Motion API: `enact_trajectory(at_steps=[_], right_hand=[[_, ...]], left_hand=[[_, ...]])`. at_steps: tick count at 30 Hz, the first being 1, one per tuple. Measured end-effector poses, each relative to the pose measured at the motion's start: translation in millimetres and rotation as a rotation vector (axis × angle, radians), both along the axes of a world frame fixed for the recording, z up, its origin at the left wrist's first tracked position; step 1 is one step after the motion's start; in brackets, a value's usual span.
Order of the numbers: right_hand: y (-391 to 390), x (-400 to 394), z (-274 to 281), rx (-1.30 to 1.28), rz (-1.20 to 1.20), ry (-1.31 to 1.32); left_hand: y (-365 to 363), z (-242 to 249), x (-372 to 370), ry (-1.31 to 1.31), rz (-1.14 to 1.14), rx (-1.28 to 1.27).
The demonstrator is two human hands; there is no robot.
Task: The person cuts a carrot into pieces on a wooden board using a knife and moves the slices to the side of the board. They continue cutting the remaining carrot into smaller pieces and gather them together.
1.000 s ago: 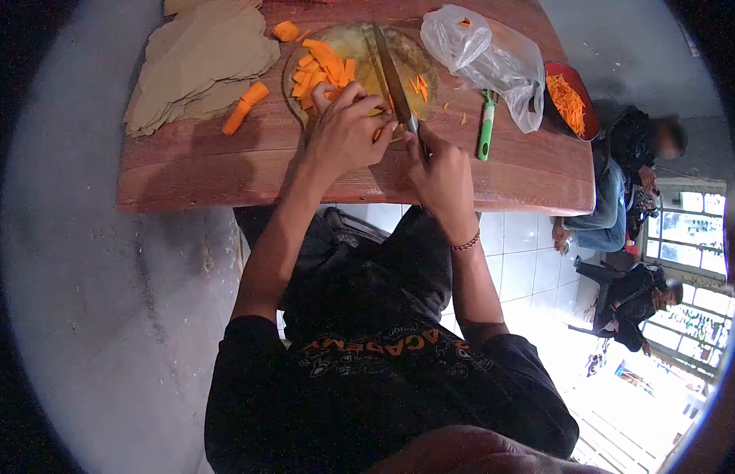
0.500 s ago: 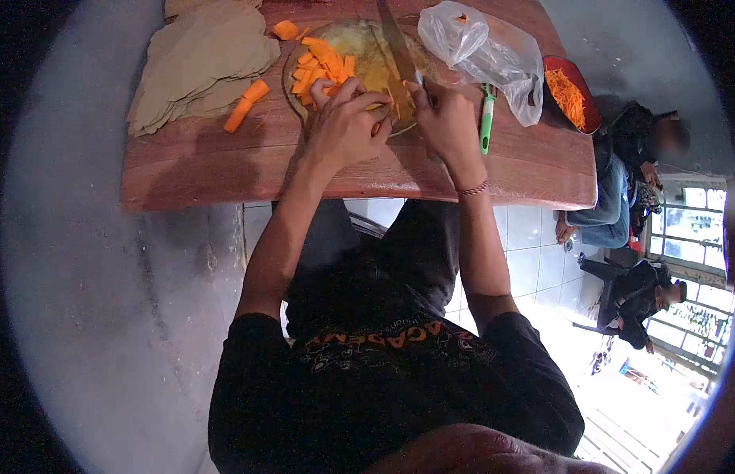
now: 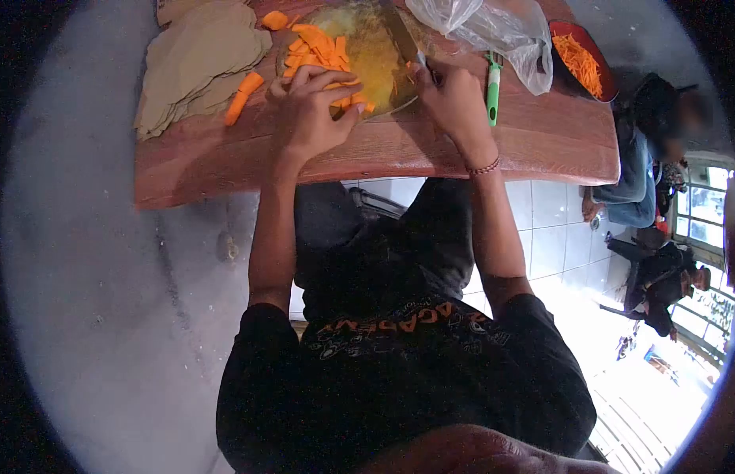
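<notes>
The left hand (image 3: 316, 114), fingers curved and well parted, is over cut carrot pieces (image 3: 326, 49), too heaped to count, at one cutting board's (image 3: 375, 69) left; the right hand (image 3: 458, 103) grips one knife (image 3: 401, 35) at its right. Left of the board lie one pile of brown sheets (image 3: 200, 67) and three carrot chunks (image 3: 237, 108); right, one plastic bag (image 3: 510, 35), one peeler (image 3: 493, 95), one bowl (image 3: 609, 83) of carrot shreds (image 3: 577, 63).
</notes>
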State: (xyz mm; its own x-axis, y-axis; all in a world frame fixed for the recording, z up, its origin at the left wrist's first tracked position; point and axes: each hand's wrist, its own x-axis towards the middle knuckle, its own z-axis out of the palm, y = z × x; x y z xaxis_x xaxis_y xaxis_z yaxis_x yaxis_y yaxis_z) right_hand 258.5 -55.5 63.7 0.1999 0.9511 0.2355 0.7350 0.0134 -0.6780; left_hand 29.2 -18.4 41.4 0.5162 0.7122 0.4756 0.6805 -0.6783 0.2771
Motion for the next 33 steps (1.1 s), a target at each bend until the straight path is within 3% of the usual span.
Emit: enact_trajectory(at_steps=[10,22,24,28,29,30,33], right_hand=[[-27.6,-11.4,17.4,-0.069,0.040,0.194],[-43.7,-9.2,16.7,-0.161,0.081,0.223],[-36.9,-8.3,13.1,-0.177,0.087,0.238],[-5.8,11.4,-4.6,-0.145,0.013,0.150],[-0.5,14.2,-8.5,-0.161,-0.025,0.053],[-4.2,12.3,2.7,-0.030,-0.014,0.122],[-3.9,17.2,9.6,-0.053,0.004,0.141]], left_hand=[[7.9,17.6,7.5,0.151,-0.146,0.043],[12.5,39.9,15.4,0.350,-0.202,-0.114],[15.7,45.1,14.5,0.266,-0.180,-0.261],[32.1,50.1,19.2,0.175,-0.071,-0.235],[35.9,55.3,21.8,0.060,-0.059,-0.296],[39.9,58.1,24.0,-0.057,-0.046,-0.355],[52.9,55.0,27.8,-0.158,-0.133,-0.372]])
